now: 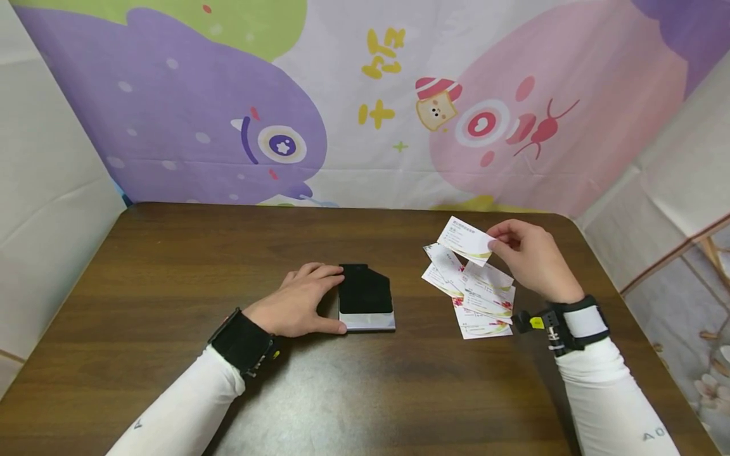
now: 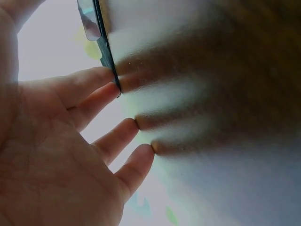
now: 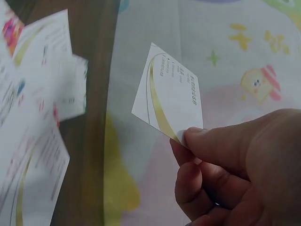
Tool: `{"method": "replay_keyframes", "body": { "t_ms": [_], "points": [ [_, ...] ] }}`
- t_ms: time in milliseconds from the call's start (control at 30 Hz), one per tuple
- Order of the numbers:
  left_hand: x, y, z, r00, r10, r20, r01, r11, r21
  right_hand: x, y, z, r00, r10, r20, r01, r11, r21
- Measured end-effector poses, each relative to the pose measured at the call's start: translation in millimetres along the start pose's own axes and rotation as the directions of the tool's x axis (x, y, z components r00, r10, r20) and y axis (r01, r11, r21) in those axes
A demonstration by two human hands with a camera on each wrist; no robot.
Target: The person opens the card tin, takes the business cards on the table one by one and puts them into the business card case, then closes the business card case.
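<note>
In the head view a flat card case point(image 1: 365, 290), black on top with a silver strip along its near edge, lies on the table. My left hand point(image 1: 299, 301) rests at its left side, fingers spread and extended, thumb by the near corner. The left wrist view shows fingertips point(image 2: 113, 73) at the edge of the case. My right hand point(image 1: 530, 256) pinches a white business card point(image 1: 464, 239) by its right end, thumb on the printed face. Gold curves and small dark print show on that card in the right wrist view. Below it lies a loose, overlapping pile of business cards point(image 1: 487, 291).
The brown wooden table point(image 1: 171, 272) runs back to a cartoon-printed cloth point(image 1: 371, 171). Pale cloth walls point(image 1: 51, 158) stand at both sides. Bare table separates the case from the card pile.
</note>
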State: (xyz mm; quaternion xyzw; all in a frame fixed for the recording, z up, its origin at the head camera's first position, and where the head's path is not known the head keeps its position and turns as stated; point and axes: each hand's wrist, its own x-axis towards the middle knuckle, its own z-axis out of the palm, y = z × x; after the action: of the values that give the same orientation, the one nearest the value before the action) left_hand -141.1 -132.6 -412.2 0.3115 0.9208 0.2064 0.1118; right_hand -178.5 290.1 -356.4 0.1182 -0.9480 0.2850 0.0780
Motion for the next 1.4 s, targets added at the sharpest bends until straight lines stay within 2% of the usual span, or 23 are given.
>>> {"method": "replay_keyframes", "body": {
  "t_ms": [333,800,1133,1400],
  "points": [
    [0.1,-0.3,-1.0,1.000,0.012,-0.005,-0.012,1.000,-0.005,7.9,-33.1,15.9,0.998,-0.047,0.035,0.045,0.997,0.067],
    [-0.6,-1.2,-0.4,1.000,-0.001,-0.004,0.001,1.000,0.002,17.7,-61.3,48.3,0.986,-0.111,0.124,0.093,0.986,0.137],
    [-0.4,-1.1,-0.1,1.000,-0.013,0.000,0.013,1.000,0.007,21.9,-83.0,81.8,0.961,-0.174,0.215,0.141,0.977,0.158],
    [0.2,0.3,-0.8,1.000,-0.024,-0.001,0.024,1.000,-0.006,23.0,-90.4,103.5,0.932,-0.206,0.299,0.155,0.970,0.185]
  ]
}}
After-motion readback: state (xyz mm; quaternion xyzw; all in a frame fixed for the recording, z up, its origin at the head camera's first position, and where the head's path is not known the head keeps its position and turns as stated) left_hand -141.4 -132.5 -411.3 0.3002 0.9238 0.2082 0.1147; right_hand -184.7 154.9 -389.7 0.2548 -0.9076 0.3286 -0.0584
